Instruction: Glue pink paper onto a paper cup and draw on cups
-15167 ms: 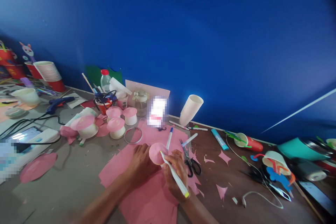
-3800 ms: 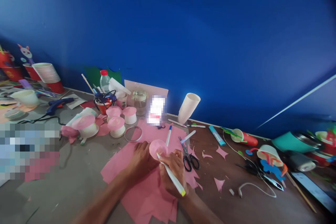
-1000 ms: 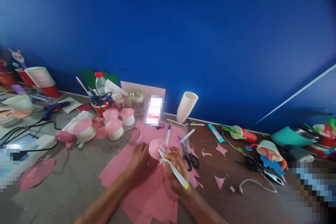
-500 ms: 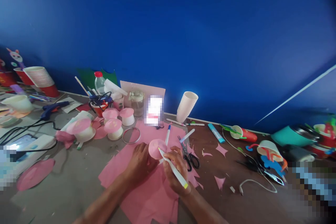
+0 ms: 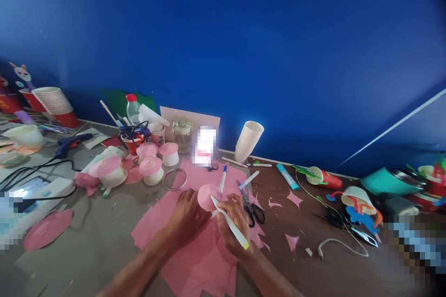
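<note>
My right hand (image 5: 234, 225) grips a white marker (image 5: 232, 227) with a yellow end, its tip on a pink paper disc (image 5: 208, 196). The disc tops a small white cup, mostly hidden by my hands. My left hand (image 5: 188, 211) is closed around the left side of this piece and steadies it. Pink paper sheets (image 5: 195, 260) lie beneath both hands. A blue-capped marker (image 5: 223, 177) lies just behind the disc, and black scissors (image 5: 251, 206) rest beside my right hand.
At the left stand several cups with pink discs (image 5: 151, 169), a metal ring (image 5: 175, 179) and a glue gun (image 5: 73, 143). Stacked white cups (image 5: 249, 141) stand by the blue wall. Paper scraps (image 5: 294, 198), a cable and a fallen red cup (image 5: 329, 179) are at the right.
</note>
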`<state>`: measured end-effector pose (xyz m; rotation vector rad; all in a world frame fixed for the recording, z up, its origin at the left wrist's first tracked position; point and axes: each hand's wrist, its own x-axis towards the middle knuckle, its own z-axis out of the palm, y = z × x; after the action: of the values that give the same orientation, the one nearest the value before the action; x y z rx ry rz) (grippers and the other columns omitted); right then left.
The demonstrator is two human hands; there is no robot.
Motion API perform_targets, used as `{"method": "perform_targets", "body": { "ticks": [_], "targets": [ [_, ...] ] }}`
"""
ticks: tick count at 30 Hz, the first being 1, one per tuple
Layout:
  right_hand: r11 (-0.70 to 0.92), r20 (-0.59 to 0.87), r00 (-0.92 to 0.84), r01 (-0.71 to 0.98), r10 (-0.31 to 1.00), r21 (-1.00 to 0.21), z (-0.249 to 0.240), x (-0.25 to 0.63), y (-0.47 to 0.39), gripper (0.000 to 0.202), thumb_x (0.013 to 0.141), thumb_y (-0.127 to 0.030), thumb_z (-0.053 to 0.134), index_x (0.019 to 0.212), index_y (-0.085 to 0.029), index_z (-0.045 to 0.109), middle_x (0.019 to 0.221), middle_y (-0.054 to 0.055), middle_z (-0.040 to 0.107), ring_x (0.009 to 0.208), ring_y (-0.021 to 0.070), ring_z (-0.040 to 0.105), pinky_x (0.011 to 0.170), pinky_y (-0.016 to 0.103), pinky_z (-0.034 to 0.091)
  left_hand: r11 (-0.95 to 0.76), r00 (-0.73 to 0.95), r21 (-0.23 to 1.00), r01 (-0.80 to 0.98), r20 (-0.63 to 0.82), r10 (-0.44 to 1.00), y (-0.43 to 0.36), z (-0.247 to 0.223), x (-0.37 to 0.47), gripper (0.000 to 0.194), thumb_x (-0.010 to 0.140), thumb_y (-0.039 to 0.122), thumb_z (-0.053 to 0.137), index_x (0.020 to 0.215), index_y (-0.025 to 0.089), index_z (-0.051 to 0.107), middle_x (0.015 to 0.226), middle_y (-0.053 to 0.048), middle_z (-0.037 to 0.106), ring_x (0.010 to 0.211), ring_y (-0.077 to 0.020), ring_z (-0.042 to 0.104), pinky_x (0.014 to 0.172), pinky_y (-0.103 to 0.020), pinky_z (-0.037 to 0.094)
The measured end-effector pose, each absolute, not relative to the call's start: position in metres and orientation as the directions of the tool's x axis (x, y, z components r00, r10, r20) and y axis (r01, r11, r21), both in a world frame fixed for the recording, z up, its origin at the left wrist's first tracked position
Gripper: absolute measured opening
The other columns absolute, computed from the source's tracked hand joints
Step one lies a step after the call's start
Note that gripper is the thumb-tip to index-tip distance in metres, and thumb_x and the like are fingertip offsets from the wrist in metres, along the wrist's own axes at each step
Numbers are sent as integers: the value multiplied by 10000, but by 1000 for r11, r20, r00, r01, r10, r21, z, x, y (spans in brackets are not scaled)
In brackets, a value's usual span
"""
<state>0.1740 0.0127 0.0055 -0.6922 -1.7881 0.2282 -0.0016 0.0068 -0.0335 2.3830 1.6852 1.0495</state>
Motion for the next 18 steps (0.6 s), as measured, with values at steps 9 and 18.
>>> {"method": "perform_targets", "body": {
  "ticks": [9,18],
  "targets": [
    [804,792,-227,361,567,-472,8,177,10,108,911,-160,470,924,-234,547,701,-36,639,594,162,610,752,395,473,-420,185,375,826,524,832,8,-36,-2,139,865,220,601,807,230,475,772,-25,546,731,-208,521,674,-333,436],
    [800,800,-182,342,572,-493,7,176,7,131,927,-159,491,991,-253,556,729,-17,648,604,188,617,775,427,486,-395,168,385,834,504,847,8,-38,-2,118,822,209,588,806,231,473,770,-30,567,727,-220,537,682,-347,449]
  ]
}}
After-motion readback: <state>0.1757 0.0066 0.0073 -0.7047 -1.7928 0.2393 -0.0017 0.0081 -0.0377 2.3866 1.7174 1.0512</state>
